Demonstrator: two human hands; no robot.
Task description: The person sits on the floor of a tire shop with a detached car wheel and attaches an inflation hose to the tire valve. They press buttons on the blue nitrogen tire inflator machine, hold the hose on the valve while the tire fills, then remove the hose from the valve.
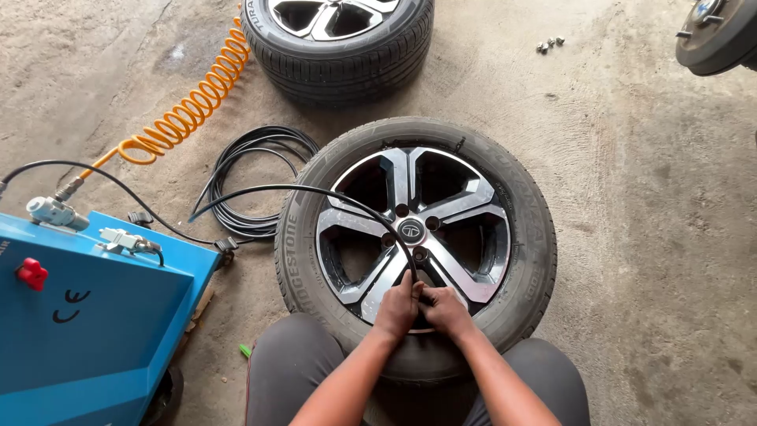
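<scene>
Gripping 1 hose (315,192), 2 wheels (415,244), 2 hands (397,308)

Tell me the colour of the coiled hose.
Orange; the coiled hose shows in the head view.

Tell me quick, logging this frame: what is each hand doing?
Left hand: closed around the black hose end at the wheel rim.
Right hand: curled against the same spot; grip cannot be told.

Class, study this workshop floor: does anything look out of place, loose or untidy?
Yes. A few small lug nuts lie loose on the bare concrete floor, away from both wheels. The black hose lies in a slack coil beside the near wheel, where both hands meet at its rim. No damage shows.
</scene>
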